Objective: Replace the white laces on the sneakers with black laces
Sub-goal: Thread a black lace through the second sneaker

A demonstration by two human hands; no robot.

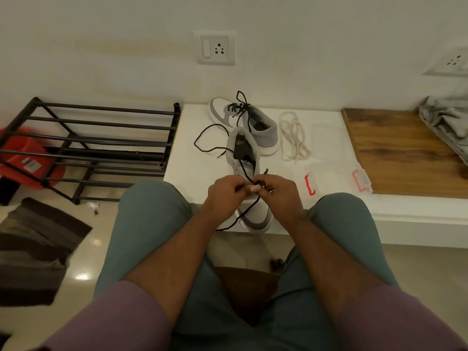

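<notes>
Two grey-and-white sneakers are seen on the white tabletop (192,171). The near sneaker (249,158) is taken as landmark, its toe partly hidden by both hands. One black lace (207,140) is pinched over its eyelets by the left hand (225,196) and the right hand (277,192). Behind it lies the far sneaker (253,122), already laced black. To its right a bundle of white laces (293,136) and one clear box (336,183) are placed; to its left stands one black rack (101,145).
</notes>
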